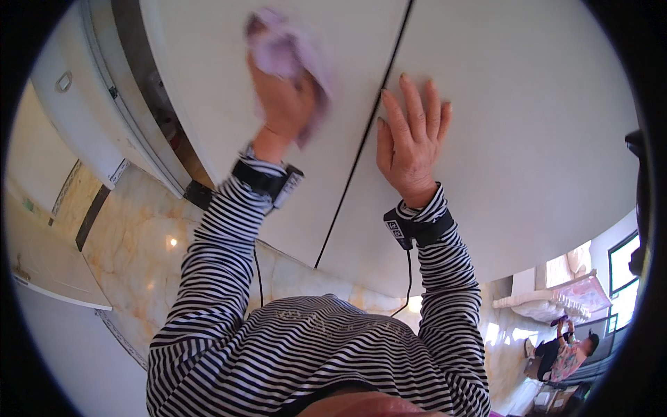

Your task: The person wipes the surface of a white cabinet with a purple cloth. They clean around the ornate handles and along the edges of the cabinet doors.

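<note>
My left hand grips a pale purple cloth, bunched around the fingers and blurred. It is over the left white panel, near the top of the view; the cloth covers most of the fingertips. On the other side of a dark straight seam, my right hand rests palm down on the right white panel. Its fingers are a little apart and hold nothing. The thumb and index fingertip are close to the seam. Both panels look smooth and reach down towards the floor.
A doorway with a white frame is at the left, above a glossy marble-look floor. Thin black cables hang from bands on both wrists. Far right, another person sits near a bed and a window.
</note>
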Motion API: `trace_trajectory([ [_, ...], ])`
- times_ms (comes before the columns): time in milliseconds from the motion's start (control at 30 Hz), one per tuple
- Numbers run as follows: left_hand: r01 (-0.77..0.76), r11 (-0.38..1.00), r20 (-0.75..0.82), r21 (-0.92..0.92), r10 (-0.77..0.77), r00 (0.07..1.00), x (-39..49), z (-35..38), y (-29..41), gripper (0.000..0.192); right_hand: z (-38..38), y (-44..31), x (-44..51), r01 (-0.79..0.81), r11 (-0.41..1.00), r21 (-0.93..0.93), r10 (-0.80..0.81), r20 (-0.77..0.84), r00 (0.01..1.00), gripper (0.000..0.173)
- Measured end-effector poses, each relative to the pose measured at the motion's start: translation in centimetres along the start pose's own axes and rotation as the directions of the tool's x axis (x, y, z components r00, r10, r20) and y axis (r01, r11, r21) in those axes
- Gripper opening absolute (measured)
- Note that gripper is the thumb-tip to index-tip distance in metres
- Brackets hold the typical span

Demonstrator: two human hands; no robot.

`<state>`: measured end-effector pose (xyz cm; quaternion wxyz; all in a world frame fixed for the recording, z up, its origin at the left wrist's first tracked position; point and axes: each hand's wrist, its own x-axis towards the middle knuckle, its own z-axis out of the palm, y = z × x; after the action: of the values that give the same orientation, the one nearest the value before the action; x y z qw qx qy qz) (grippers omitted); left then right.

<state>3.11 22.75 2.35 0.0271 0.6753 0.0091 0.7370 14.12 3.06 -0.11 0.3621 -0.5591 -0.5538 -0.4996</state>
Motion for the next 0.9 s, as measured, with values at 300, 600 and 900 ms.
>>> trace_trajectory([
  [300,-0.202,0.972,0.312,0.117,0.157,0.937,-6.0,0.4,4.0,0.046,1.5,-0.4,-0.7,0.036,0.996,-0.077,-0.028,0.105,0.994,0.045],
  [600,-0.108,0.988,0.075,0.106,0.101,0.992,1.5,0.0,0.3,0.053,0.3,-0.1,0.7,-0.002,0.994,-0.109,0.004,0.023,1.000,0.040],
  [900,0.321,0.918,-0.055,-0.233,-0.342,0.938,-9.0,-0.8,1.6,0.059,0.5,-0.2,0.1,0.007,0.986,-0.167,-0.003,0.025,1.000,0.036],
])
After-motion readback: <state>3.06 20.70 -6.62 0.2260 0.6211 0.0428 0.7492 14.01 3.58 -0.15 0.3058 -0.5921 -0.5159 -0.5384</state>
